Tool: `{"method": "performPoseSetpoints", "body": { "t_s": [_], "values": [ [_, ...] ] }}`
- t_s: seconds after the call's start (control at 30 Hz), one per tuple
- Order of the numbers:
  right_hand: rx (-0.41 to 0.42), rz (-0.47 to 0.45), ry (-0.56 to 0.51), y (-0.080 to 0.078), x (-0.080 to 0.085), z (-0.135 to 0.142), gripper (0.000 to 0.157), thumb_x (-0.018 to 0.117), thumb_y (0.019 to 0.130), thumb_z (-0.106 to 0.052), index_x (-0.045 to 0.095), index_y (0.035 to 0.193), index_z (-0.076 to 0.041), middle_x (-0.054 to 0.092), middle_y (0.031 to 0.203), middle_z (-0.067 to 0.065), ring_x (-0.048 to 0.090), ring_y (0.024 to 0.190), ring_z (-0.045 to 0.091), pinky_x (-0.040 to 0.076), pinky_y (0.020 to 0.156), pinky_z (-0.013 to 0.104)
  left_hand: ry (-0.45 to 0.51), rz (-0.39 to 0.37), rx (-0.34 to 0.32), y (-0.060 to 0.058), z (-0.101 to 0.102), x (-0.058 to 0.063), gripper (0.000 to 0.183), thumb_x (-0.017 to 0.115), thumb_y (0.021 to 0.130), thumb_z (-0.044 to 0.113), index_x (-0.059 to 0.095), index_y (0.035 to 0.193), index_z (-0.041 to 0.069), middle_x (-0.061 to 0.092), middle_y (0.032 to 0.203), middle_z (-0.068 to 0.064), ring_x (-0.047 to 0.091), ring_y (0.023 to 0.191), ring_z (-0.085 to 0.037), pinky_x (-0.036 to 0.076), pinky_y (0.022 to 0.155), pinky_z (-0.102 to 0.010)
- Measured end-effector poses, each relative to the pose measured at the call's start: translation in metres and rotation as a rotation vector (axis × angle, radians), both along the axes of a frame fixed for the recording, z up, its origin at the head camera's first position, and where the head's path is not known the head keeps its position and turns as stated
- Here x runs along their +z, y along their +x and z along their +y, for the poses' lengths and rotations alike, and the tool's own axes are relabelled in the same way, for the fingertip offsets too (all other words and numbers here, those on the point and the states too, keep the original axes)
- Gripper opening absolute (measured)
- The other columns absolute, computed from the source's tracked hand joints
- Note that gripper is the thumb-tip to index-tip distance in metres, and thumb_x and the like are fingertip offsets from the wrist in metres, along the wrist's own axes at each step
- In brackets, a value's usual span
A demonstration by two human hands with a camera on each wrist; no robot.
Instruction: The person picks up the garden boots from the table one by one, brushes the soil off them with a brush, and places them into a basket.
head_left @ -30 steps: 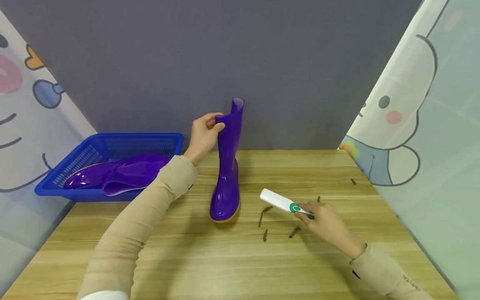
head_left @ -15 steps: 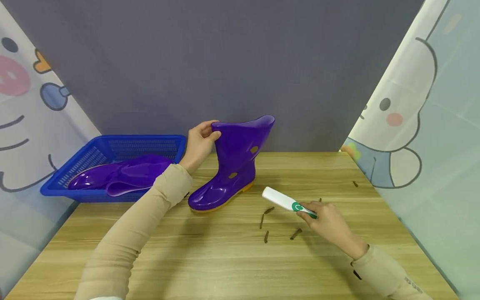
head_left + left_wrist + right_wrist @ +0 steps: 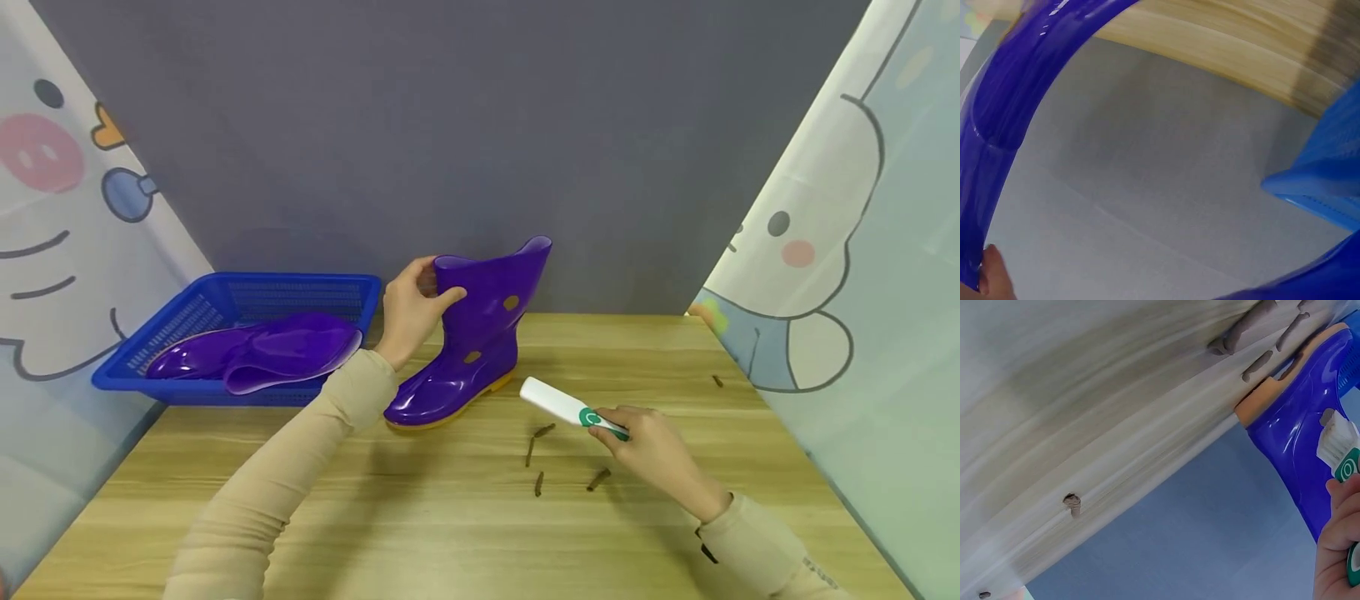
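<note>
A purple rain boot (image 3: 483,308) with a yellow sole stands on the wooden table, toe to the left. Two brownish patches mark its facing side. At its top rim my left hand (image 3: 412,307) grips the shaft, thumb on the near side; in the left wrist view only the thumb tip (image 3: 995,275) shows at the boot's edge. My right hand (image 3: 651,447) holds a white-and-green brush (image 3: 555,400) by its handle, right of the boot and apart from it in the head view. Bristles (image 3: 1337,439) show on the brush in the right wrist view.
A blue plastic basket (image 3: 303,279) stands at the back left, with a second purple boot (image 3: 288,346) lying in it. Several small brown pieces lie scattered on the tabletop (image 3: 480,533), among them one piece (image 3: 598,479) near the right hand. A grey wall (image 3: 480,125) closes the back.
The boot has been turned from toe facing me to side-on, bringing its patches into view. My left thumb has shifted further over the shaft. The brush has hardly moved.
</note>
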State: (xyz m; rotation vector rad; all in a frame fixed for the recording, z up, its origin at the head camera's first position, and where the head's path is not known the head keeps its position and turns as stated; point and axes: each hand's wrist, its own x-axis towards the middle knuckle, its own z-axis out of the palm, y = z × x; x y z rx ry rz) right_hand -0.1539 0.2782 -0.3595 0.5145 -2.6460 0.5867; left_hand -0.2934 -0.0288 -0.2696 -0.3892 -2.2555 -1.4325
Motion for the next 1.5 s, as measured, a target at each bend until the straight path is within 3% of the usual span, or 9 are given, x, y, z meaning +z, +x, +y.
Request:
{"method": "performPoseSetpoints", "body": {
  "t_s": [0.1,0.2,0.47,0.57,0.77,1.0,1.07,1.2,1.5],
  "values": [
    [0.002,-0.003,-0.026,-0.002,0.000,-0.002,0.026,0.073,0.075,-0.014,0.070,0.098,-0.001,0.057,0.063,-0.006,0.026,0.042,-0.006,0.028,0.037,0.015,0.030,0.080,0.058,-0.001,-0.002,-0.003,0.051,0.078,0.070,0.023,0.061,0.115,0.008,0.070,0.095,-0.012,0.068,0.084,-0.022,0.055,0.073,-0.032],
    [-0.011,-0.006,-0.054,-0.006,0.000,-0.005,0.025,0.072,0.076,-0.014,0.070,0.097,-0.001,0.066,0.071,0.001,0.027,0.041,-0.006,0.029,0.037,0.015,0.072,0.103,0.061,-0.004,-0.005,-0.004,0.048,0.077,0.070,0.019,0.063,0.115,0.010,0.070,0.093,-0.013,0.069,0.081,-0.022,0.054,0.072,-0.033],
    [-0.009,0.006,-0.120,-0.031,0.013,-0.019,0.028,0.068,0.081,-0.018,0.068,0.102,0.001,0.070,0.084,0.011,0.037,0.042,-0.002,0.035,0.040,0.017,0.168,-0.010,0.052,-0.010,-0.006,-0.005,0.037,0.075,0.074,0.015,0.067,0.110,0.010,0.069,0.098,-0.012,0.067,0.087,-0.020,0.054,0.074,-0.025],
    [0.009,0.099,-0.142,-0.048,0.020,-0.027,0.029,0.070,0.079,-0.016,0.068,0.101,0.002,0.070,0.083,0.013,0.048,0.048,0.002,0.042,0.045,0.018,0.193,-0.073,0.062,-0.013,-0.008,-0.006,0.036,0.073,0.076,0.014,0.066,0.110,0.009,0.069,0.100,-0.012,0.066,0.090,-0.019,0.052,0.072,-0.021],
    [0.039,0.384,-0.243,-0.085,0.028,-0.049,0.027,0.074,0.074,-0.010,0.069,0.097,0.002,0.068,0.074,0.011,0.050,0.050,0.012,0.040,0.043,0.022,0.218,-0.155,0.030,-0.016,-0.008,-0.005,0.037,0.071,0.078,0.013,0.064,0.113,0.006,0.068,0.103,-0.014,0.065,0.092,-0.019,0.050,0.064,-0.014],
    [0.103,0.599,-0.310,-0.119,0.025,-0.074,0.027,0.073,0.074,-0.006,0.068,0.098,0.003,0.061,0.064,0.011,0.040,0.046,0.010,0.030,0.040,0.018,0.236,-0.166,0.006,-0.014,-0.007,-0.004,0.033,0.069,0.078,0.008,0.064,0.110,0.003,0.068,0.100,-0.017,0.065,0.080,-0.011,0.049,0.058,-0.014],
    [0.108,0.619,-0.315,-0.124,0.022,-0.076,0.026,0.073,0.074,-0.004,0.068,0.098,0.004,0.060,0.063,0.011,0.038,0.046,0.011,0.028,0.039,0.019,0.245,-0.170,-0.005,-0.014,-0.006,-0.005,0.032,0.068,0.079,0.008,0.064,0.110,0.002,0.068,0.100,-0.017,0.063,0.074,-0.006,0.049,0.058,-0.014],
    [0.108,0.609,-0.299,-0.128,0.015,-0.074,0.025,0.074,0.072,-0.003,0.068,0.095,0.005,0.066,0.070,0.014,0.053,0.050,0.017,0.040,0.042,0.025,0.269,-0.191,-0.021,-0.014,-0.006,-0.005,0.031,0.068,0.080,0.008,0.063,0.110,0.001,0.068,0.100,-0.018,0.062,0.069,-0.001,0.050,0.057,-0.015],
    [0.100,0.558,-0.214,-0.129,0.006,-0.073,0.023,0.071,0.075,-0.007,0.068,0.096,0.003,0.064,0.067,0.010,0.050,0.047,0.019,0.039,0.042,0.024,0.249,-0.189,-0.021,-0.016,-0.006,-0.005,0.031,0.068,0.080,0.010,0.063,0.110,0.002,0.067,0.103,-0.015,0.065,0.080,-0.012,0.050,0.061,-0.014]
  ]
}}
